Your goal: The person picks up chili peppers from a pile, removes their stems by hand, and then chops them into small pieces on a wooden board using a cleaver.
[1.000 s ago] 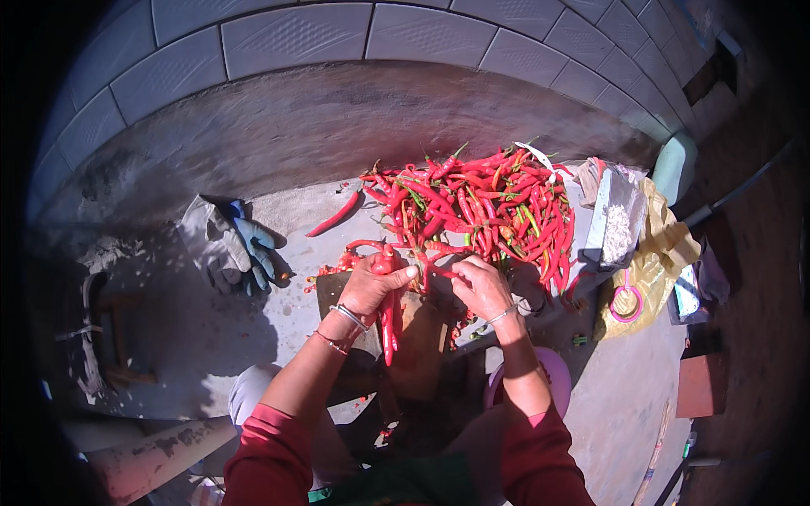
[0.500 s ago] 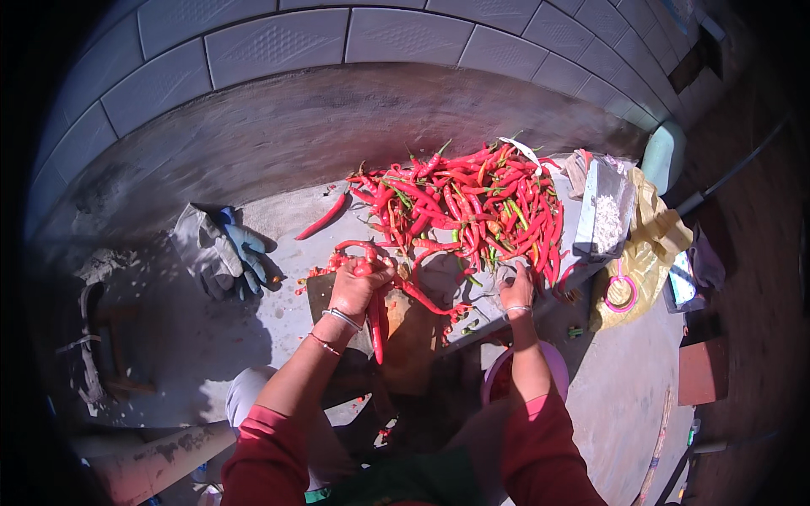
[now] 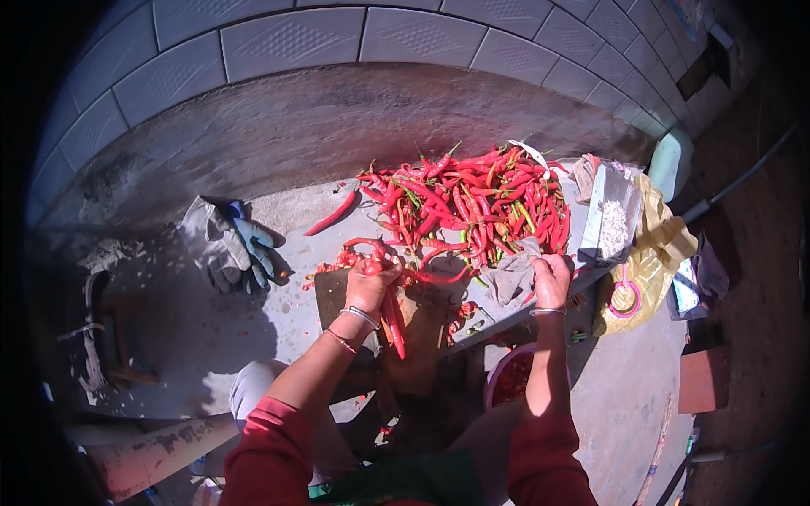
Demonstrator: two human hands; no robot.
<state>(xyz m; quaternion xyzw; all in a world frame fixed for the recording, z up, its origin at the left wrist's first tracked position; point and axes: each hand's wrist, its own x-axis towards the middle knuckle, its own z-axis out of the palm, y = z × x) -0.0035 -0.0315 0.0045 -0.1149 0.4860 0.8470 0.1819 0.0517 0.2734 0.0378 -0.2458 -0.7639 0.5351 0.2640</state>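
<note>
My left hand (image 3: pixel 372 283) is closed around several long red chili peppers (image 3: pixel 392 325), with tips hanging below the fist and others sticking out to its side. It is above a brown wooden board (image 3: pixel 419 329); a dark flat piece (image 3: pixel 332 297) shows beside the wrist. My right hand (image 3: pixel 551 280) pinches a grey cloth (image 3: pixel 509 278) at the near edge of a big heap of red chili peppers (image 3: pixel 472 202). Chopped red pieces (image 3: pixel 325 274) lie around the board.
Grey and blue work gloves (image 3: pixel 240 249) lie at the left. Right of the heap are a metal tray with white bits (image 3: pixel 612 223) and a yellow plastic bag (image 3: pixel 654 244). A pinkish tub with red contents (image 3: pixel 510 379) stands below my right forearm. A tiled wall (image 3: pixel 291 38) runs behind.
My right hand has shifted right, and the grey cloth is now gathered up in its fingers. The left hand keeps its hold on the chili peppers. The whole view has swung slightly.
</note>
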